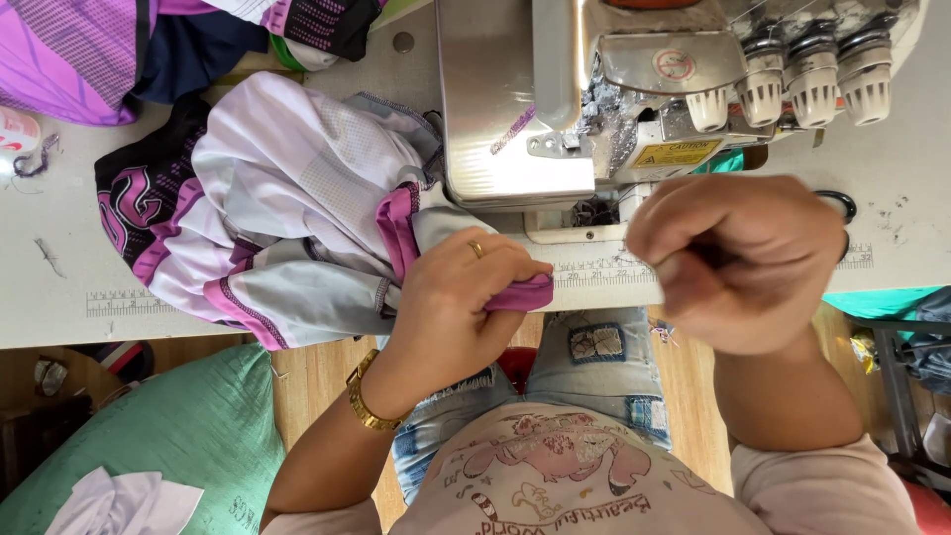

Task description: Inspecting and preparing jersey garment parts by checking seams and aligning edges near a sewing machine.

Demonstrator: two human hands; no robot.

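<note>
The left hand [451, 297] lies at the front edge of the white tabletop [59, 258], its grip closed over a purple fabric band [520, 294]: the fingers fold down over the strip and pin it against the tabletop edge, a gold ring showing on one finger and a gold bracelet [367, 401] at the wrist. The band runs from that hand toward 10 o'clock into the bunched white, grey and purple garment [287, 208], which is heaped on the tabletop just left of the sewing machine [555, 99].

The right hand [738, 260] is raised at about 3 o'clock from the left hand, curled into a tight fist (whether anything is pinched inside it cannot be told from this angle). It hangs in front of the machine's needle area, with three ridged tension knobs [812, 74] above it at 12 o'clock.

At 11 o'clock from the garment sits another pile of purple and dark fabric [79, 50]. Below the tabletop, at 7 o'clock, is a green woven sack [188, 436] with white scraps [124, 500] on it.
</note>
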